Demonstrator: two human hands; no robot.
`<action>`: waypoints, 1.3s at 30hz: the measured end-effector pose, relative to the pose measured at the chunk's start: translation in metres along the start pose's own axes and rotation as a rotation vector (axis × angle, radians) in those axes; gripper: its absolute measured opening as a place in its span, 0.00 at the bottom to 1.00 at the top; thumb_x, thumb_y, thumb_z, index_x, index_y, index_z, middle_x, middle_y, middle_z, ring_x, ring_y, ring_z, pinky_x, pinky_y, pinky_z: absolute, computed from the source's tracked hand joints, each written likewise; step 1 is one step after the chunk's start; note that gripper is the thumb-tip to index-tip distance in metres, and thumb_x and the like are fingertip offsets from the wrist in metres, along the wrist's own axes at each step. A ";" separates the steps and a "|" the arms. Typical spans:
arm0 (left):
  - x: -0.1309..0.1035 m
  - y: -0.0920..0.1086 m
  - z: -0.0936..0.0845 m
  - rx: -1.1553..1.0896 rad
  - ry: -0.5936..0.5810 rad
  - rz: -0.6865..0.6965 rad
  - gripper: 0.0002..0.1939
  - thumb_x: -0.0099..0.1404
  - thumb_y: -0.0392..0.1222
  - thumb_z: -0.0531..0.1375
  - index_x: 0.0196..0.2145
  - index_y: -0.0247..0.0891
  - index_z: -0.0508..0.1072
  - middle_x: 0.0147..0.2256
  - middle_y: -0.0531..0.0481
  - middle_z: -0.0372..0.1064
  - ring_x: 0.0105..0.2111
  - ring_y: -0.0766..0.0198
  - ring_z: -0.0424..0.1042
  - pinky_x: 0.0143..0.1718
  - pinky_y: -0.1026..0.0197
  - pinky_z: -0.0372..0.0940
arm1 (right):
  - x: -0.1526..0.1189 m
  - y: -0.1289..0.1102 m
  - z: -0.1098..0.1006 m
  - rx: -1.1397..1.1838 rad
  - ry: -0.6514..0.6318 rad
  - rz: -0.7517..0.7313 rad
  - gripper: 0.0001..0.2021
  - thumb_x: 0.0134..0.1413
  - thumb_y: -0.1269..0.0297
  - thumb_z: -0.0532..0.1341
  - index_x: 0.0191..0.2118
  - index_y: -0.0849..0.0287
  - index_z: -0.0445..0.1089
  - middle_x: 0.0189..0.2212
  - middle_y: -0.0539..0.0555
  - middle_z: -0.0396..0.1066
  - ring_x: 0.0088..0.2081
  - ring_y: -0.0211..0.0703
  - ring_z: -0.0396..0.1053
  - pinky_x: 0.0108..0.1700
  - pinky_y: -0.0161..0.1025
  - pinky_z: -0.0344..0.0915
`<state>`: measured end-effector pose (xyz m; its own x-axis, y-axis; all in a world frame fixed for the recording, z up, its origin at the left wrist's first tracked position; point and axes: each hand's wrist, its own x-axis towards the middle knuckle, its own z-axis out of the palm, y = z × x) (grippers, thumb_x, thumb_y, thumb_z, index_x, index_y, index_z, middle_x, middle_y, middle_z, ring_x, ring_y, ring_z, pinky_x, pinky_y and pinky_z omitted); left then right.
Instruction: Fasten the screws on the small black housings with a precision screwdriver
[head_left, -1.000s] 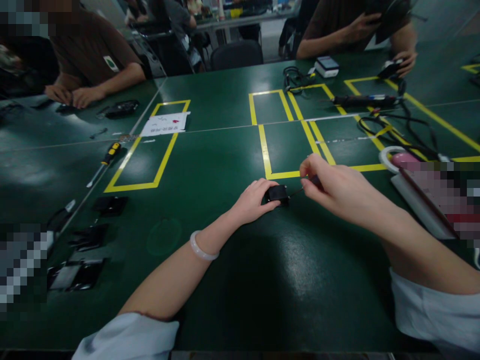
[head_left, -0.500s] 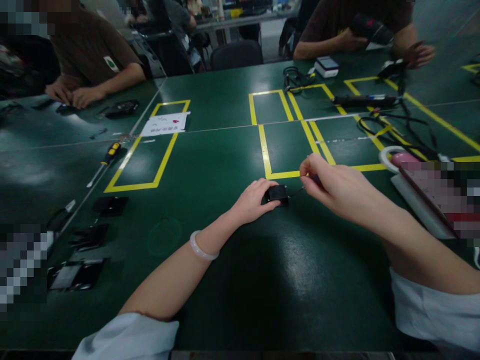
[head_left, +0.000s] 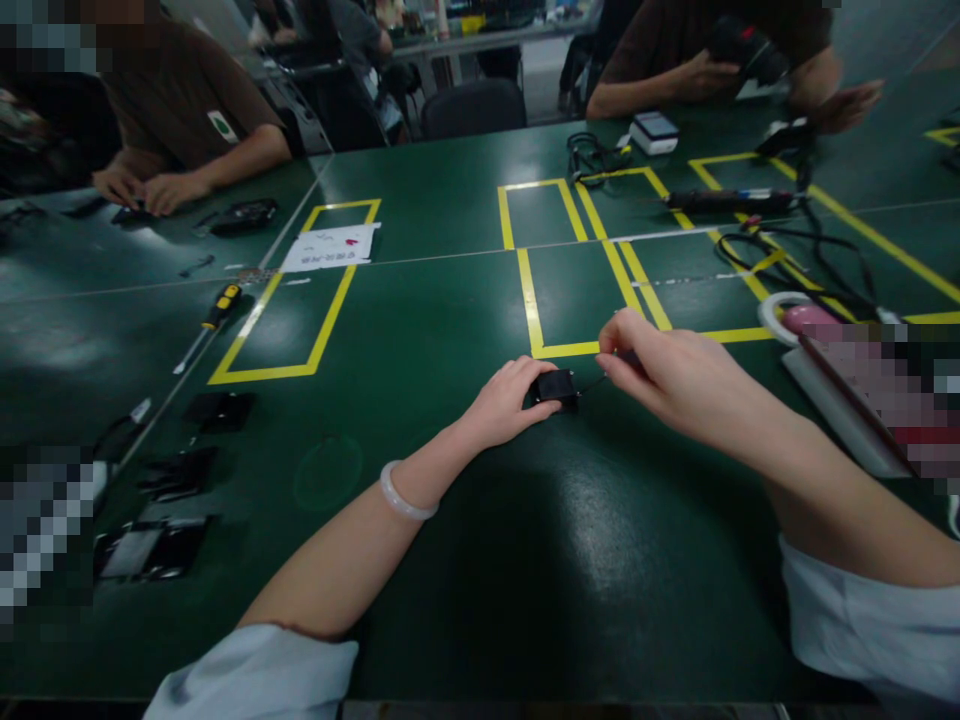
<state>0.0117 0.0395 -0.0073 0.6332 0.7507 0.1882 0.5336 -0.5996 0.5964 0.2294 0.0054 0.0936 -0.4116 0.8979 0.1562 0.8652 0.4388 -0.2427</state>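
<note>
My left hand (head_left: 506, 402) rests on the green table, its thumb and fingers closed around a small black block (head_left: 556, 387). Tiny bright spots, like screw heads, show at the block's corners. My right hand (head_left: 637, 355) is pinched on what looks like a small screwdriver (head_left: 592, 385). Its thin dark shaft slants down to the block's right side, touching or nearly touching a bright spot there. The fingers mostly hide the handle.
Several black parts (head_left: 176, 473) lie at left, below a yellow-black screwdriver (head_left: 223, 305). A paper label (head_left: 330, 247) lies on yellow tape. Cables (head_left: 817, 265), a black rod-shaped tool (head_left: 731, 201) and a tape roll (head_left: 784, 315) are at right. Two people work across the table.
My hands, the block and the thin tool hold almost still. Across the table at right, a person's hands and the dark tool held there have shifted slightly.
</note>
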 end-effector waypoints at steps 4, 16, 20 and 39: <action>0.000 0.001 -0.001 -0.006 -0.001 0.004 0.18 0.66 0.48 0.57 0.51 0.39 0.65 0.47 0.44 0.65 0.49 0.55 0.65 0.51 0.53 0.61 | 0.000 0.000 -0.002 0.020 -0.017 -0.012 0.08 0.61 0.61 0.50 0.43 0.57 0.59 0.27 0.50 0.69 0.26 0.42 0.67 0.27 0.37 0.51; 0.000 0.000 0.000 0.004 -0.006 -0.006 0.19 0.65 0.47 0.58 0.52 0.39 0.64 0.47 0.45 0.66 0.49 0.55 0.65 0.51 0.53 0.61 | 0.000 0.000 -0.001 -0.009 -0.015 -0.015 0.09 0.63 0.57 0.50 0.41 0.56 0.59 0.25 0.49 0.68 0.25 0.41 0.65 0.27 0.36 0.50; 0.000 0.001 0.000 -0.003 -0.002 0.002 0.19 0.66 0.48 0.58 0.52 0.39 0.64 0.47 0.44 0.66 0.48 0.55 0.66 0.51 0.53 0.61 | -0.001 -0.001 -0.001 0.006 -0.004 -0.019 0.08 0.61 0.61 0.50 0.43 0.57 0.59 0.26 0.49 0.69 0.25 0.41 0.66 0.27 0.36 0.51; 0.000 0.001 -0.001 -0.003 -0.006 0.002 0.19 0.66 0.48 0.58 0.52 0.39 0.64 0.47 0.44 0.65 0.49 0.54 0.66 0.51 0.53 0.61 | -0.001 -0.001 -0.001 0.029 -0.001 -0.017 0.09 0.60 0.61 0.51 0.44 0.57 0.59 0.29 0.52 0.71 0.28 0.43 0.68 0.28 0.37 0.53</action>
<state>0.0117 0.0390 -0.0053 0.6374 0.7480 0.1847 0.5307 -0.6001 0.5985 0.2294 0.0043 0.0941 -0.4267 0.8902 0.1594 0.8493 0.4550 -0.2676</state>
